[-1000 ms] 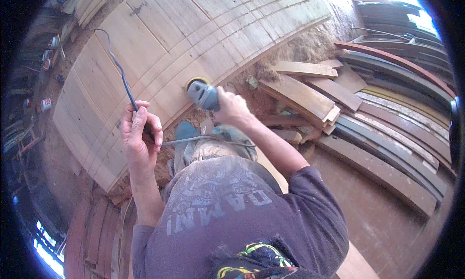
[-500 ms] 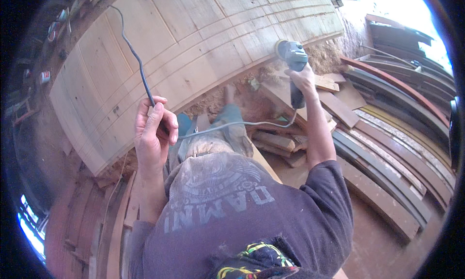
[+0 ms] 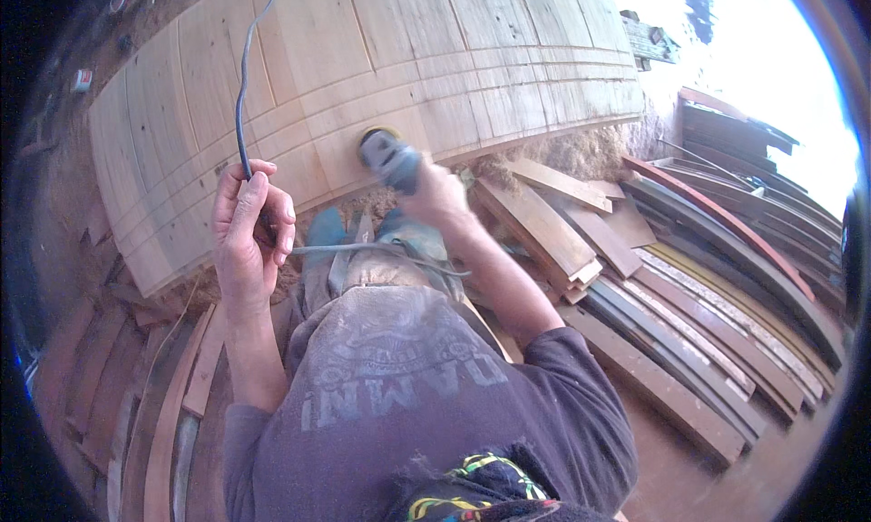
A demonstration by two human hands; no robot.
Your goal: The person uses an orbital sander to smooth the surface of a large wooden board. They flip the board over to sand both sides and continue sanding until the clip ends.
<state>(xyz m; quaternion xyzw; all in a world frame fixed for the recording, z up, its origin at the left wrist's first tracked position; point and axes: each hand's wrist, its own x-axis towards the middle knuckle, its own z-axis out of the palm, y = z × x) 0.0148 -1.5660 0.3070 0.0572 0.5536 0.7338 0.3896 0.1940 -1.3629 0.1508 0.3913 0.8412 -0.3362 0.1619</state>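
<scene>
In my right hand [image 3: 437, 195] is an angle grinder [image 3: 392, 159], blurred by motion. Its round disc meets the near part of a large pale wooden panel [image 3: 308, 59] with lengthwise and crosswise grooves. My left hand [image 3: 249, 218], raised at the panel's near side, pinches a dark power cord [image 3: 242, 96]. From these fingers the cord runs up across the panel, and a lighter stretch passes right in front of my waist toward the grinder. The grinder's rear end is hidden behind my right hand and wrist.
Stacked boards and strips [image 3: 689, 331] lie on the right, with short wood offcuts [image 3: 544, 223] nearer the panel. More planks [image 3: 168, 422] lie at lower left. Sawdust [image 3: 581, 150] is heaped along the panel's right near edge. A small white container [image 3: 83, 79] stands at far left.
My right hand has swept the grinder left along the panel's near edge, from its right part to the middle. My left hand still holds the cord; the whole view has shifted slightly.
</scene>
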